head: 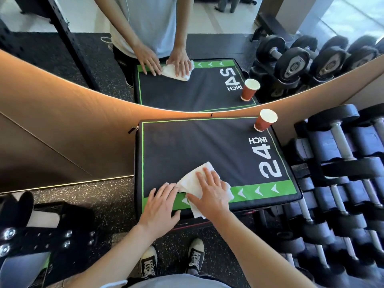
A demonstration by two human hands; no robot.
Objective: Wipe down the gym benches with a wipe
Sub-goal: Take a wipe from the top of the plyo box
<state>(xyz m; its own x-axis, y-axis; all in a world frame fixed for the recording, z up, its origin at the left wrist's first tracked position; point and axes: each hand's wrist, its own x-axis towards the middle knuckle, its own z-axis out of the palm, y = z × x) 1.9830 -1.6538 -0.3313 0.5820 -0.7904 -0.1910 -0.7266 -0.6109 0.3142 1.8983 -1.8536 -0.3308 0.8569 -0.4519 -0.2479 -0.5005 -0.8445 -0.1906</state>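
head view: right hand (209, 192) presses wipe (192, 182) on box (187, 146).

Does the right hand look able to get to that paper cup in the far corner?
Probably yes. The right hand presses the wipe near the front edge, and only bare pad lies between it and the cup.

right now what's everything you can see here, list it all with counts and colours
padded plyo box: 1, black with green border and white "24 INCH", centre
white cloth wipe: 1, near edge of the box
paper cup: 1, red-brown, far right corner of the box
dumbbells: many, black, rack at right
wall mirror: 1, behind the box
canvas shoes: 2, black, floor
left hand: flat beside the wipe
right hand: flat on the wipe
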